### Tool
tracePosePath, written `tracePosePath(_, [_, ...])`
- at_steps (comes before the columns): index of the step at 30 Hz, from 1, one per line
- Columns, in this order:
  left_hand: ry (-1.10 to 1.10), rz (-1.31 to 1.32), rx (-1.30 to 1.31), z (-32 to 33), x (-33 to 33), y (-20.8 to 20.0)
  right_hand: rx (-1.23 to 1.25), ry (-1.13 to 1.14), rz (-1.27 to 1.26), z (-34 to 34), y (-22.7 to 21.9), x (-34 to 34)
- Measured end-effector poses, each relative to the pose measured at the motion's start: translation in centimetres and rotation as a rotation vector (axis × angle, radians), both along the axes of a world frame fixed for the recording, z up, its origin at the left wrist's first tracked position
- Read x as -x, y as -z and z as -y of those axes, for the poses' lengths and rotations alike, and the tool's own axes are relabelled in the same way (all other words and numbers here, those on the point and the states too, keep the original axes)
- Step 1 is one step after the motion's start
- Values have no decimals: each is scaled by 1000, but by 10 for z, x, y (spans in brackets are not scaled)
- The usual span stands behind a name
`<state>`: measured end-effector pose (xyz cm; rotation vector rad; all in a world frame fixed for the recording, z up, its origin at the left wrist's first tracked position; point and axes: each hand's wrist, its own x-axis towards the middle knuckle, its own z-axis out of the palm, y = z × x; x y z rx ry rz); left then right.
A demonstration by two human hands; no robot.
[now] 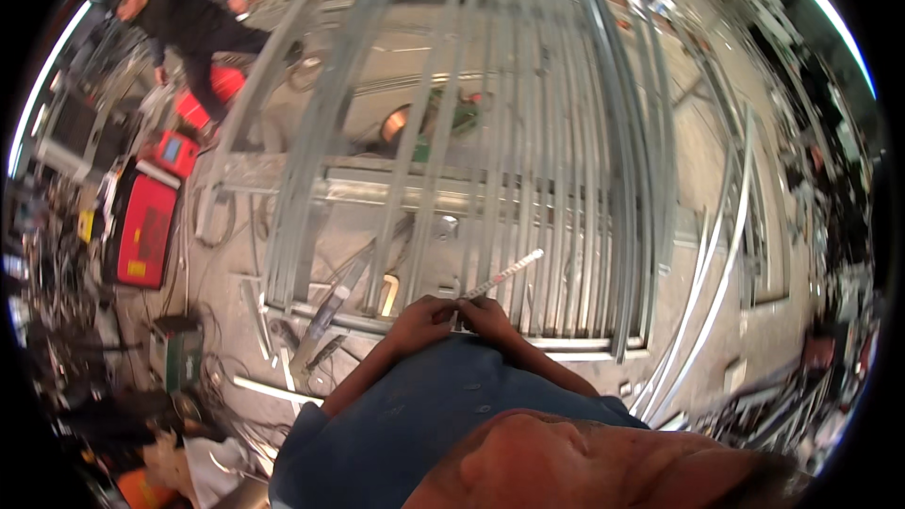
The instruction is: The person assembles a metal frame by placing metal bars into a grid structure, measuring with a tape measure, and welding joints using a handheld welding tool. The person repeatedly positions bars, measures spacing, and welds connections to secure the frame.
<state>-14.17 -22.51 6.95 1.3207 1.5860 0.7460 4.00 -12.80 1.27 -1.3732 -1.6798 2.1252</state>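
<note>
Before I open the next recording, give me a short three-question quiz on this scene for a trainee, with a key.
1. True or false: the left hand and the right hand are far apart.
2. From beside the hands, the pale strip points: A) back toward the shirt; B) ahead and rightward; C) straight left.
3. Fill in: the big red box is on the ___ side of the metal bars.

Key: 1 false; 2 B; 3 left.
</note>
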Motion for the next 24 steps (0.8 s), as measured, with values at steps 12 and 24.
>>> tracePosePath(12, [86, -207, -226, 13, 24, -78, -904, -95, 1, 21, -23, 14])
tracePosePath(24, [140, -342, -1376, -1, 5, -307, -558, 19, 97, 41, 1, -31])
